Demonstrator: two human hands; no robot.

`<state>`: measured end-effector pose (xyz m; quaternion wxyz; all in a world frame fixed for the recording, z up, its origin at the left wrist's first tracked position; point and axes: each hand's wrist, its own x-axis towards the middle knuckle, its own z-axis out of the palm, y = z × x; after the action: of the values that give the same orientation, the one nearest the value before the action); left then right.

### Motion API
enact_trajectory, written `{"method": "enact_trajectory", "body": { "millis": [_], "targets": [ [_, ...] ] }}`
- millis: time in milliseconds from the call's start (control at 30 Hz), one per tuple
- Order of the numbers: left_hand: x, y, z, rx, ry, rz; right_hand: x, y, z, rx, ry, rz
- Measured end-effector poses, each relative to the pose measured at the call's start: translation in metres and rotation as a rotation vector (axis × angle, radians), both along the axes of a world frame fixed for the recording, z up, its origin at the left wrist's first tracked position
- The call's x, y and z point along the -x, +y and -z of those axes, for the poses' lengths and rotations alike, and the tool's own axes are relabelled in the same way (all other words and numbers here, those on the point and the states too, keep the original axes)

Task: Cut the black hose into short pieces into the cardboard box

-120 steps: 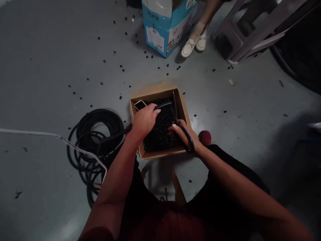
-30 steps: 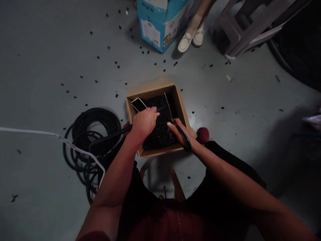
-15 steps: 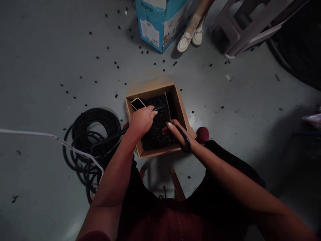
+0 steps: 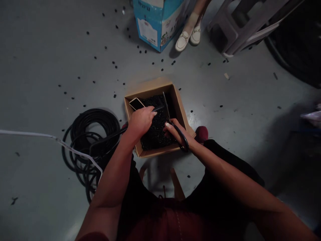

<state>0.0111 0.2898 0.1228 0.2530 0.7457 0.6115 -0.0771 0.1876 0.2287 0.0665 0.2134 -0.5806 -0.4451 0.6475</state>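
Left hand grips a black, seemingly ribbed tube; right hand clasps black-handled scissors.

A ridged, flexible black tube, partly hidden along its length, runs from the lower left to over an open cardboard box, its tip right by the long pale blade of the scissors; contact is unclear. These, black-handled, point toward the box's far side, above heaped small black pieces
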Motion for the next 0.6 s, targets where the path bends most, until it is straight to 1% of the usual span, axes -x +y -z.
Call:
{"method": "enact_trajectory", "body": {
  "millis": [167, 267, 600],
  "targets": [
    [0.001, -0.001, 0.004, -0.016, 0.011, 0.016, 0.000, 0.002, -0.005, -0.028, -0.010, 0.003],
    [0.001, -0.001, 0.004, -0.007, 0.033, 0.016, 0.000, 0.001, -0.005, -0.028, 0.007, 0.002],
    [0.002, -0.005, 0.003, 0.092, 0.211, 0.057, 0.010, -0.013, 0.013, 0.070, 0.033, 0.001]
  ]
}}
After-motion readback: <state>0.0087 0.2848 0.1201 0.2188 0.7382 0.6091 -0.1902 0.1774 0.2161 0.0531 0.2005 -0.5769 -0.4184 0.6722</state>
